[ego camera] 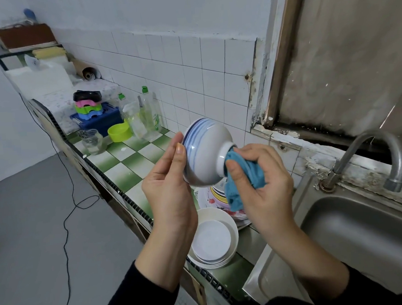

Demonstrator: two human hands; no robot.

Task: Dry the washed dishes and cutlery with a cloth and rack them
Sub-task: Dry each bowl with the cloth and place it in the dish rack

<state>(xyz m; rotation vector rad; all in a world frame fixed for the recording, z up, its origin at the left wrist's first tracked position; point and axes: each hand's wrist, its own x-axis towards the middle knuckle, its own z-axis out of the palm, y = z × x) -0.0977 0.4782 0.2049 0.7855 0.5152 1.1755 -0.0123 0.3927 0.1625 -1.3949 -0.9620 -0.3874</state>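
My left hand (171, 185) holds a white bowl with blue stripes (205, 149) on its side above the counter, thumb on the rim, the bowl's foot pointing right. My right hand (261, 179) grips a blue cloth (242, 180) and presses it against the bowl's foot. Below the hands lies a stack of white bowls and plates (213, 242) on the counter. Behind it sits a pile of patterned plates (216, 196), partly hidden by the cloth. A blue rack (100, 121) with coloured plastic bowls stands far back on the counter.
A steel sink (358, 239) with a curved tap (391, 163) lies at right. On the green-and-white tiled counter (129, 164) stand a glass jar (92, 142), a lime bowl (119, 132) and detergent bottles (148, 113). A black cable (67, 221) runs across the grey floor at left.
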